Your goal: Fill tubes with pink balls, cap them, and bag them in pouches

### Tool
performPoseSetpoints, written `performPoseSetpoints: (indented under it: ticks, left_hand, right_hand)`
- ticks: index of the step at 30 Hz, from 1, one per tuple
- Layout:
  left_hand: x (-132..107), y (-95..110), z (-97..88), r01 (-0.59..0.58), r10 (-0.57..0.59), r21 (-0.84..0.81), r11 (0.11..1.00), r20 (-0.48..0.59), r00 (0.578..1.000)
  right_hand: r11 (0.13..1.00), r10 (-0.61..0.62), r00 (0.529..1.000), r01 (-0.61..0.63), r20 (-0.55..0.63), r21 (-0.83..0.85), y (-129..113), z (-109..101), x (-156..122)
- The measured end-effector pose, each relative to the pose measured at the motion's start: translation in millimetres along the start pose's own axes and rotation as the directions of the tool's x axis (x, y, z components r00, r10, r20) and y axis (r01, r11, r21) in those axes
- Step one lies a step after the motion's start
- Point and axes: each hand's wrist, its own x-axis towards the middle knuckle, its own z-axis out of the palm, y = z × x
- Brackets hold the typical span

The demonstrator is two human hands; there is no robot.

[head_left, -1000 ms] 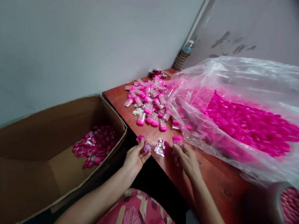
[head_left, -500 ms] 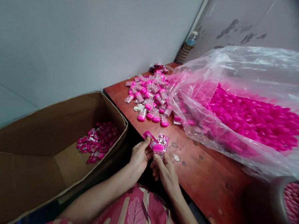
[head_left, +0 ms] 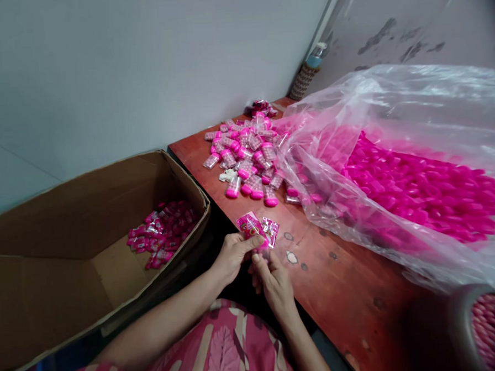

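Observation:
My left hand (head_left: 233, 255) pinches a pink printed wrapper (head_left: 249, 223) between thumb and fingers, near the table's front edge. Beside it, my right hand (head_left: 276, 283) is closed around a small clear candy bottle with a pink cap (head_left: 266, 244). The wrapper lies against the cap, and fingers hide much of the bottle. Just behind, a second pink-and-silver wrapper (head_left: 271, 228) shows; whether it rests on the table or is held, I cannot tell. Farther back lies a heap of similar pink-capped bottles (head_left: 249, 152) filled with small candies.
At left stands an open cardboard box (head_left: 40, 274) with a pile of wrapped pink packets (head_left: 165, 234) inside. A clear plastic bag (head_left: 391, 86) of pink caps (head_left: 418, 193) covers the right of the red table (head_left: 340, 291). A container of pink candies (head_left: 493, 327) and a bottle (head_left: 306, 74) stand at right and back.
My left hand has brought the wrapper over the bottle's cap, with its thumb now at the cap. The wrapper's printed face shows more widely. My right hand has barely moved.

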Motion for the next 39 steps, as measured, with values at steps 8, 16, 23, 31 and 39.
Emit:
performPoseSetpoints:
  ticks: [8, 16, 23, 31, 39]
  left_hand:
    - [1, 11, -8.4, 0.046, -0.055, 0.153, 0.987, 0.054, 0.997]
    - [-8, -3, -4.7, 0.096, -0.098, 0.068, 0.993, 0.027, 0.995]
    - [-13, 4, -1.6, 0.072, -0.073, -0.032, 0.997, -0.047, 0.996]
    - [-22, 6, 4.8, 0.004, -0.008, -0.122, 0.992, -0.027, 1.000]
    - [-22, 3, 1.5, -0.004, -0.001, -0.051, 0.999, -0.099, 0.995]
  right_hand:
    - [0.973, 0.024, 0.973, -0.075, 0.231, 0.217, 5, -5, 1]
    - [0.978, -0.050, 0.991, 0.024, 0.123, 0.208, 13, -6, -4]
    - [0.833, -0.061, 0.989, -0.022, 0.132, 0.553, 21, -8, -8]
    - [0.813, -0.011, 1.000, -0.002, 0.019, 0.583, 15, -3, -12]
    - [0.816, -0.014, 1.000, 0.008, 0.007, 0.578, 12, 4, -13]
